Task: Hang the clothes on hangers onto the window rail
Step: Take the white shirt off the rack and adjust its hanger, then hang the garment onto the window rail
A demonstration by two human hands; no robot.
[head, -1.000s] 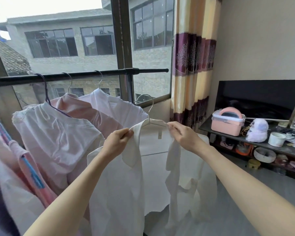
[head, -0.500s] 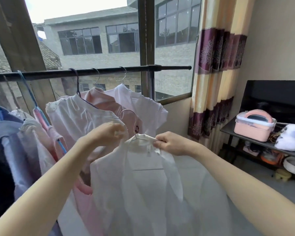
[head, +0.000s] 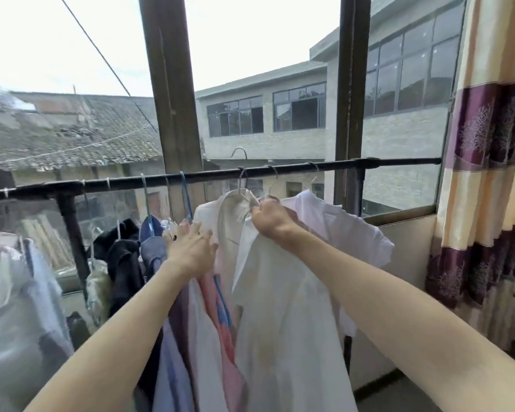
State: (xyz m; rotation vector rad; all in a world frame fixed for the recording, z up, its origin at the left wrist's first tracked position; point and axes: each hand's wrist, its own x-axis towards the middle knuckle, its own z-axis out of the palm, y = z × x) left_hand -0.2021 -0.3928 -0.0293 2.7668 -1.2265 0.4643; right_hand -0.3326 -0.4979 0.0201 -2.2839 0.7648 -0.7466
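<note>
Right hand [head: 269, 217] clenched round the collar end of a white shirt [head: 280, 307], fingers curled tight over the cloth and the shoulder of its hanger, knuckles turned toward the window. Wrist bent slightly up, forearm stretched long from the lower right corner. Metal hanger hook [head: 241, 162] raised above the black window rail [head: 280, 171], its curved top clear over the bar and its stem crossing the bar's line; whether touching the rail, cannot tell. Shirt body draped straight down below the fist, in front of the garments already hung.

Left hand [head: 192, 248] laid flat, fingers straight and spread, pressing against the hung clothes just left of the white shirt, gripping nothing. Forearm reaching up from the lower left corner.

Beneath and beside that palm: a pink garment [head: 220, 322] on a blue hanger [head: 186, 197], a blue shirt [head: 152, 248], dark clothes [head: 122, 257] further left, pale ones at the far left edge. To the right of the fist, another white shirt [head: 339, 233] hanging from the rail on a wire hook.

No brand, label or legible writing anywhere in view.

Beyond the rail: brown window frame posts [head: 167, 99], a tiled roof and a grey building outside. Striped cream and purple curtain [head: 488, 173] at the right edge.
</note>
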